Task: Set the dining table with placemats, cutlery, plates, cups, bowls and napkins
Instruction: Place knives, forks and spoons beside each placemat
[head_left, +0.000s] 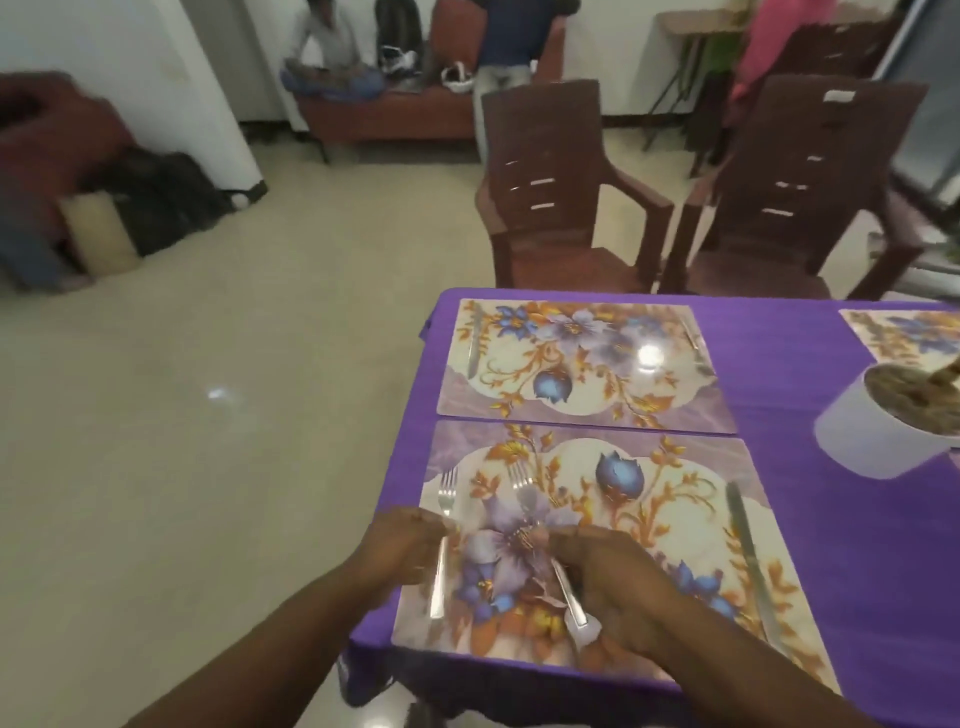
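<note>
Two floral placemats lie end to end on the purple tablecloth (810, 374): a near placemat (675, 499) and a far placemat (519, 364). On the near one, my left hand (402, 545) pinches a fork (445, 493) at the mat's left edge. My right hand (618, 577) holds a second fork (524, 491) lying nearer the mat's middle. A knife (748, 551) lies along the near mat's right side. The far mat carries a knife (472, 338) on its left side and another utensil (696, 345) on its right side.
A white pot (872, 436) with brown contents stands on the cloth at the right, and a third placemat (893, 332) shows behind it. Two brown plastic chairs (550, 192) stand beyond the table's far edge. People sit on a sofa far back.
</note>
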